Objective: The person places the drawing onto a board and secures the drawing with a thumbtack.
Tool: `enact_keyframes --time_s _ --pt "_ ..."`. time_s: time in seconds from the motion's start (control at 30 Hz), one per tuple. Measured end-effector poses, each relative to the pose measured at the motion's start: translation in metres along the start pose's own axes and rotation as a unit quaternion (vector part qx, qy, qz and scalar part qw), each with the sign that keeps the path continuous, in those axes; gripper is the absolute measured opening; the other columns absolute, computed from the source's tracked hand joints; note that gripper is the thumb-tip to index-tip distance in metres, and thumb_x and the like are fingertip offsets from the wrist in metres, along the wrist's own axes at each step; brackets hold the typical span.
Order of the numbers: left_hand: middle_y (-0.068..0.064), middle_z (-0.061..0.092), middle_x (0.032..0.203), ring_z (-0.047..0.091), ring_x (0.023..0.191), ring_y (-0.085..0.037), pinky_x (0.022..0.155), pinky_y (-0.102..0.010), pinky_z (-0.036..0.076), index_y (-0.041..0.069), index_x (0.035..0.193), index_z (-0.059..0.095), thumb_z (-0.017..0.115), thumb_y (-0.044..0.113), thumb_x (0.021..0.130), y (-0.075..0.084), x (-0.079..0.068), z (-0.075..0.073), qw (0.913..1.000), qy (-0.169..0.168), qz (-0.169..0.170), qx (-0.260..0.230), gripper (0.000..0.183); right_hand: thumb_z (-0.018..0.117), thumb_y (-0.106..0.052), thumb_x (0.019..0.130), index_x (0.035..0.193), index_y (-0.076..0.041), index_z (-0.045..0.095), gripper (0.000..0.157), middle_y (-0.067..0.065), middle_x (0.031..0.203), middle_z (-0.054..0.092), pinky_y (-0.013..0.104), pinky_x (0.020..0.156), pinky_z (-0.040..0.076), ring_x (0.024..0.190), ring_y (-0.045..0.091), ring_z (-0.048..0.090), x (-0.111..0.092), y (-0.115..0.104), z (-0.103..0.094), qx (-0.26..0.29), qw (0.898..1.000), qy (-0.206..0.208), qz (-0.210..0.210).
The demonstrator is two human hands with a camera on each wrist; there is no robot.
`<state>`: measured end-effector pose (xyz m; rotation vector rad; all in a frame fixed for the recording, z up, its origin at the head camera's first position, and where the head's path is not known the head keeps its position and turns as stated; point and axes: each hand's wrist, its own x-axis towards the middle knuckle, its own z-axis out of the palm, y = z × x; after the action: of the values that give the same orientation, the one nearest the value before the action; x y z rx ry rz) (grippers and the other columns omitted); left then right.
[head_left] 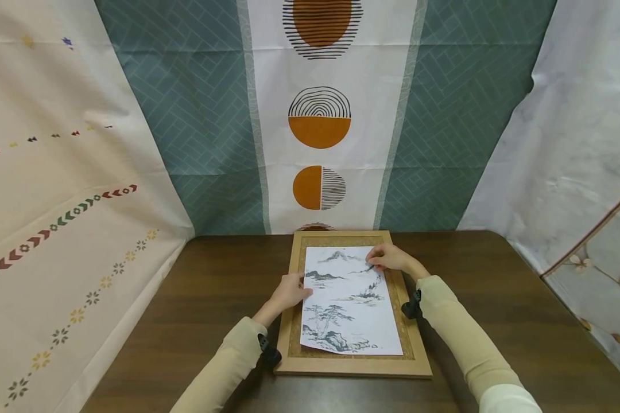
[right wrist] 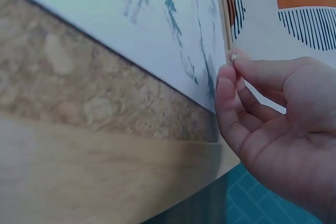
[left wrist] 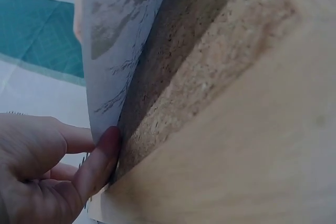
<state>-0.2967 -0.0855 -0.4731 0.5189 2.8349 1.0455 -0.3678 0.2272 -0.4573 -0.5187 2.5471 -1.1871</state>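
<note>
A white sheet of paper (head_left: pixel 351 321) printed with a grey ink landscape lies over a wood-framed cork board (head_left: pixel 284 344). Its lower left corner curls up from the cork. At the sheet's left edge, my left hand (head_left: pixel 290 291) pinches the paper between thumb and fingers; the left wrist view shows the thumb (left wrist: pixel 107 142) on that edge. My right hand (head_left: pixel 391 258) is at the sheet's upper right corner. Its thumb and index finger pinch a small pale pin-like piece (right wrist: pixel 234 57), mostly hidden by the fingertips.
The board lies on a dark brown wooden table (head_left: pixel 212 287), its far end close to a hanging patterned cloth (head_left: pixel 206 143). A cream cloth (head_left: pixel 82 258) hangs on the left and a white one (head_left: pixel 558 160) on the right. Black wrist cameras (head_left: pixel 271 355) sit on both sleeves.
</note>
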Motion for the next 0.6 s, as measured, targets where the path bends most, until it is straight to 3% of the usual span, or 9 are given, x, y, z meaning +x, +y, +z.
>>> enact_keyframes --time_s 0.23,0.4,0.6 --pt "-0.005 0.055 0.059 0.044 0.050 -0.011 0.046 -0.022 0.036 -0.012 0.119 0.052 0.068 0.011 0.079 0.002 0.002 0.003 0.9997 0.020 -0.002 0.017 0.049 0.052 -0.008 0.092 0.103 0.008 0.062 0.022 0.018 0.079 0.060 0.028 0.060 0.046 0.066 0.021 0.053 0.006 -0.005 0.002 0.010 1.000 -0.008 -0.008" --pt "-0.002 0.051 0.059 0.043 0.050 -0.010 0.045 -0.021 0.034 -0.011 0.117 0.054 0.068 0.011 0.079 0.002 0.004 0.005 0.9992 0.020 -0.018 0.028 0.046 0.051 -0.008 0.092 0.104 0.008 0.061 0.023 0.018 0.076 0.059 0.029 0.060 0.045 0.063 0.020 0.051 0.012 -0.005 0.006 0.017 1.000 -0.003 0.004" --pt "-0.004 0.052 0.062 0.044 0.050 -0.012 0.044 -0.022 0.035 -0.006 0.097 0.061 0.067 0.011 0.078 0.004 0.006 0.006 0.9987 0.026 -0.013 0.043 0.026 0.051 -0.010 0.093 0.104 0.005 0.062 0.022 0.011 0.074 0.060 0.028 0.060 0.047 0.062 0.014 0.052 0.023 -0.003 0.009 0.014 0.999 0.028 0.016"
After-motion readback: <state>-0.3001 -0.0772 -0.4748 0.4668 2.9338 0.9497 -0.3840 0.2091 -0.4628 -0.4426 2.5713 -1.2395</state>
